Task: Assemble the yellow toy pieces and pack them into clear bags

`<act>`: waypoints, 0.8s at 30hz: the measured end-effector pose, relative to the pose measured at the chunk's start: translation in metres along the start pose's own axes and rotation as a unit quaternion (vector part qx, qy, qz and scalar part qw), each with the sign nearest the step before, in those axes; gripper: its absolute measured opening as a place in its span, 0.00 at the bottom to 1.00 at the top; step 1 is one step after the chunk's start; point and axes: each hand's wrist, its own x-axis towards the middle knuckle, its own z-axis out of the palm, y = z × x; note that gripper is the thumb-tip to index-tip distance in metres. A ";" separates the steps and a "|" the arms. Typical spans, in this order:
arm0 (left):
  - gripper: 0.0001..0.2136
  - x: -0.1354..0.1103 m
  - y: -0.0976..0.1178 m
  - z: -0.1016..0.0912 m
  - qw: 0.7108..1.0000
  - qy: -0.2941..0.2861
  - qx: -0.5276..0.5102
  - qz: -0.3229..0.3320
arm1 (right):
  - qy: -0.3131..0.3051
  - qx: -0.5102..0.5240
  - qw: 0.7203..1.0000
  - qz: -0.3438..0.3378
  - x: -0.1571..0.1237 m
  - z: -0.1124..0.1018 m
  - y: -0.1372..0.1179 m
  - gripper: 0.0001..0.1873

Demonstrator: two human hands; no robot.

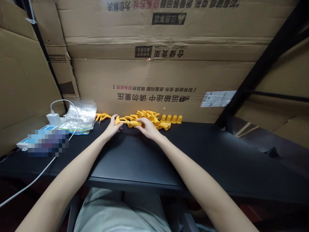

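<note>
Bare forearms (pixel 79 167) reach over a worktop (pixel 135 161). Left of the jumbled yellow pile (pixel 149 116), the left hand (pixel 112 128) grips a yellow piece (pixel 117 120); at the pile's front, the right hand (pixel 149 129), fingers curled, pinches another piece (pixel 136 123). The pile seems unfinished; right of it, four cups (pixel 169 119) stand lined up.

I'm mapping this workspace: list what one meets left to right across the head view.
White charger plug, shiny plastic packaging, left hand, right hand, row of four yellow cup-shaped pieces, white printed label.
</note>
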 end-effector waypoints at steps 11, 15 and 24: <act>0.11 -0.003 0.000 -0.012 0.918 -0.035 0.373 0.132 | -0.022 0.019 0.998 -0.053 -0.001 -0.010 -0.002 0.12; 0.10 -0.005 0.003 -0.012 0.927 -0.062 0.343 0.138 | -0.027 0.000 0.997 -0.069 -0.001 -0.014 -0.004 0.12; 0.07 -0.005 0.000 -0.012 0.939 -0.052 0.307 0.150 | -0.042 -0.004 0.995 -0.085 0.001 -0.021 -0.004 0.13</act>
